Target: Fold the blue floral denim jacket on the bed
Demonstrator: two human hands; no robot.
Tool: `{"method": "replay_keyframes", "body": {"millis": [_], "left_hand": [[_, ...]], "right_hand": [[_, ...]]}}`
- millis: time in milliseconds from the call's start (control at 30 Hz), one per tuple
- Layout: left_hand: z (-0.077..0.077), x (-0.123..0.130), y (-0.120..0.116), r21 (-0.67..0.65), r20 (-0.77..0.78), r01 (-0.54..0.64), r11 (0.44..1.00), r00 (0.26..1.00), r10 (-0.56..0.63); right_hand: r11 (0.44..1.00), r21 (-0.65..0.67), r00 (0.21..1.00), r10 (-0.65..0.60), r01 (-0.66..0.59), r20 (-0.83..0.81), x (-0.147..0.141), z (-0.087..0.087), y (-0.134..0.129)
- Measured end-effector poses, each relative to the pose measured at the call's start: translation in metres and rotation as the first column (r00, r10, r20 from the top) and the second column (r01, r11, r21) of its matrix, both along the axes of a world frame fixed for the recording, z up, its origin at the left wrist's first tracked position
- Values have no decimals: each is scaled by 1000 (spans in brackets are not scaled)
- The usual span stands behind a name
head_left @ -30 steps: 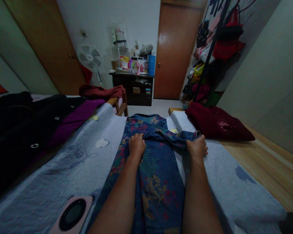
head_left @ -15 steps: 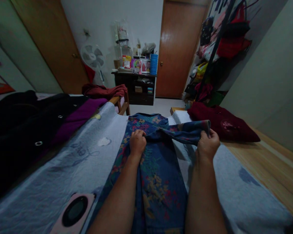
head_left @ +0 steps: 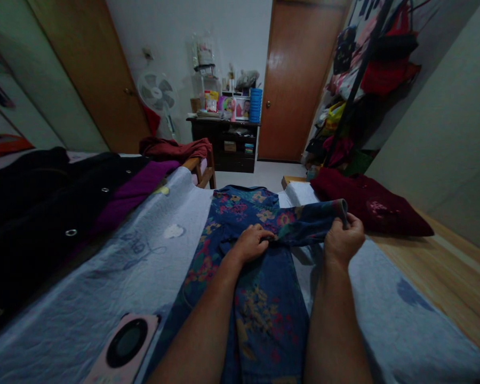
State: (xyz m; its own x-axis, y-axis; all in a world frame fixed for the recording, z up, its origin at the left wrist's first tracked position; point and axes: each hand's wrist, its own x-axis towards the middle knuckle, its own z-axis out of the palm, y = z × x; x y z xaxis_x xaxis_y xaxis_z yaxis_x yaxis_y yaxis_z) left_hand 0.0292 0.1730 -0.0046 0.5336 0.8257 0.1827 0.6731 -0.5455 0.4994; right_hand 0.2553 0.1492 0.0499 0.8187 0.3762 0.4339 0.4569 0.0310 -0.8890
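A long blue floral garment (head_left: 256,309) with a sleeve lies spread out lengthwise on the bed. Its sleeve (head_left: 308,221) stretches to the right from the upper body. At the cuff, my right hand (head_left: 345,237) is closed, with thumb and fingers gripping the edge. My left hand (head_left: 253,244) rests on the garment near where the sleeve joins the side, its fingers bent and pinching the cloth. The fabric under the left palm is hidden. Forearms cover part of the lower garment.
A pink phone (head_left: 124,346) with a round black ring lies at the lower left on the pale bedsheet (head_left: 144,266). Dark clothes with a purple edge (head_left: 128,197) lie left. A folded maroon garment (head_left: 368,208) sits right, beside a wooden board (head_left: 436,266).
My left hand has moved right across the garment toward the sleeve's base. The sleeve now lies flatter and wider. My right hand still grips the cuff.
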Motion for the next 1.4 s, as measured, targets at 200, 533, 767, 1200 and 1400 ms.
{"method": "replay_keyframes", "body": {"millis": [200, 533, 767, 1200, 1400], "left_hand": [[3, 17, -9, -33, -97, 26, 999, 995, -29], [-7, 26, -18, 50, -178, 11, 999, 984, -2], [-12, 25, -17, 58, -188, -4, 998, 982, 15], [-11, 29, -20, 21, -191, 47, 999, 981, -42], [-16, 32, -19, -39, -161, 117, 992, 979, -122]], "right_hand": [[1000, 14, 998, 1, -1, 55, -2, 2, -1], [998, 30, 990, 51, -56, 132, -6, 12, -4], [995, -100, 981, 46, -28, 187, 3, 9, -1], [621, -784, 893, 358, -10, 272, 83, 10, 4], [595, -700, 909, 367, -393, -198, 78, 19, -20]]}}
